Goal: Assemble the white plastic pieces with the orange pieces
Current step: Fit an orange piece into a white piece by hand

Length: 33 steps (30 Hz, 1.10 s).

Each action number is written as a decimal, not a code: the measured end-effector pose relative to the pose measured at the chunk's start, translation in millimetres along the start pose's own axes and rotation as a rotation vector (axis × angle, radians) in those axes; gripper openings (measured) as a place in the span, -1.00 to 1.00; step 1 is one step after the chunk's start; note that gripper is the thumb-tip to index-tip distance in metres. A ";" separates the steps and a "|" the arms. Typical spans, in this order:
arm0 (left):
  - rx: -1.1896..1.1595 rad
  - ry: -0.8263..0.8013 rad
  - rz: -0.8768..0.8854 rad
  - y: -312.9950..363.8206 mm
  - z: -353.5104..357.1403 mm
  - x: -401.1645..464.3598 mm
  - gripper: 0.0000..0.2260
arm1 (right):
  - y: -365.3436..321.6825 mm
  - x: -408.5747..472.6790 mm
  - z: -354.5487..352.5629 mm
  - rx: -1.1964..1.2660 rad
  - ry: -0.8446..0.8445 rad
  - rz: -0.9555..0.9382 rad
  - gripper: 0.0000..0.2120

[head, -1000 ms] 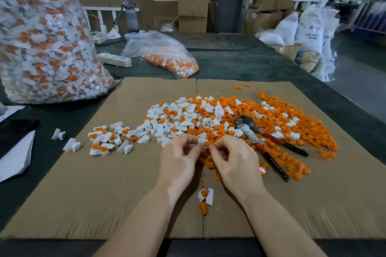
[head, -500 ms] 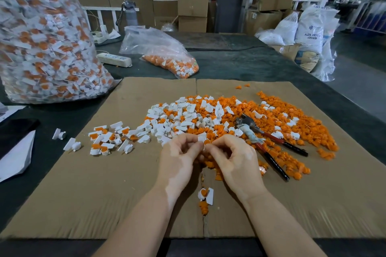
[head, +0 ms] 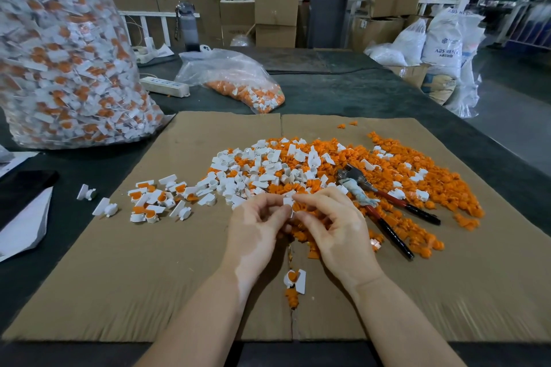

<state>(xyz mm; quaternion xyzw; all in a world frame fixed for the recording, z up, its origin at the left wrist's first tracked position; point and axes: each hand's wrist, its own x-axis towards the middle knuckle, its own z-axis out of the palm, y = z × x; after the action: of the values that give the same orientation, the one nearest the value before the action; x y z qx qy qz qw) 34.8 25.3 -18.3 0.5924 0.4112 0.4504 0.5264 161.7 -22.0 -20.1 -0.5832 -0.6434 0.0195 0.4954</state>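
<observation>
Both hands, left (head: 258, 225) and right (head: 334, 225), pinch one white piece (head: 288, 205) with orange insert above the pile (head: 343, 176); a skewed press could pop it loose.

We are pinching a white plastic piece (head: 288, 203) between our left hand (head: 258, 225) and right hand (head: 331, 225) above the cardboard sheet (head: 149, 262).
</observation>
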 end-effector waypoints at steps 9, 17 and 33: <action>0.017 -0.013 0.012 -1.3 0.0 -0.8 -0.92 | 0.4 0.5 0.8 -0.024 -0.006 -0.003 -0.78; -0.012 -0.022 0.012 -1.4 -0.7 0.4 -0.96 | 0.6 -0.1 0.1 -0.025 0.016 -0.029 -0.78; -0.081 -0.060 -0.032 -7.6 -4.2 3.5 -0.95 | -0.5 -0.2 -0.3 0.022 0.026 -0.017 -0.80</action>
<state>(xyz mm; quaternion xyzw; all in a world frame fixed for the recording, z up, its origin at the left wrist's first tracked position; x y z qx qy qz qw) 31.6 30.5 -25.3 0.5772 0.3860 0.4404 0.5691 161.4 -22.4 -19.8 -0.5726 -0.6416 0.0149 0.5101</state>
